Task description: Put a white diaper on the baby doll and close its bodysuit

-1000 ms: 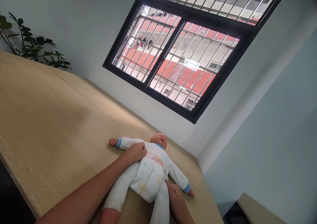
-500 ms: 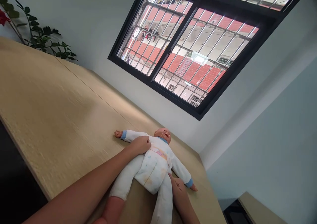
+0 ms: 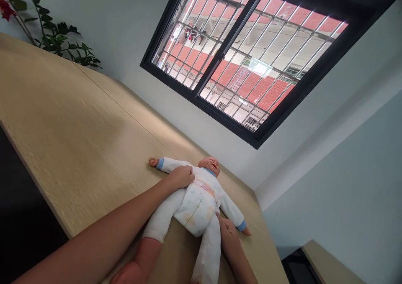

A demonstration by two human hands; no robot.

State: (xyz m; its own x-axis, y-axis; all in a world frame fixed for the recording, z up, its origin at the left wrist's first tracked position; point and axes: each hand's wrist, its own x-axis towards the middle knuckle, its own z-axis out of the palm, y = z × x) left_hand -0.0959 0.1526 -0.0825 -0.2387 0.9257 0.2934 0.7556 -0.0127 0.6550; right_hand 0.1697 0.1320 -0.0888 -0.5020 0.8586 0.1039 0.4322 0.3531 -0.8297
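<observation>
Left hand (image 3: 182, 176): curled closed, pressed to one side of the doll's waist; whether cloth is pinched cannot be told. Right hand (image 3: 229, 230): fingers folded, thumb laid at the opposite hip; any grip is likewise unclear.

Doll (image 3: 213, 190): laid face up between the hands, near the far edge of the table, arms spread, head toward the window wall; dressed in white with blue cuffs, a printed diaper (image 3: 195, 211) wrapped around the hips.

Table (image 3: 84, 137): pale wood-grained top, crossed by a thin seam, softly lit along the far side.

Room: pale walls (image 3: 125, 37), met in a corner beyond the table; black-framed window (image 3: 226, 52), barred, with a red-and-white building seen outside; leafy plant (image 3: 59, 41) and red flower (image 3: 6, 10) at upper left; wood-topped furniture (image 3: 329, 263) at lower right.
</observation>
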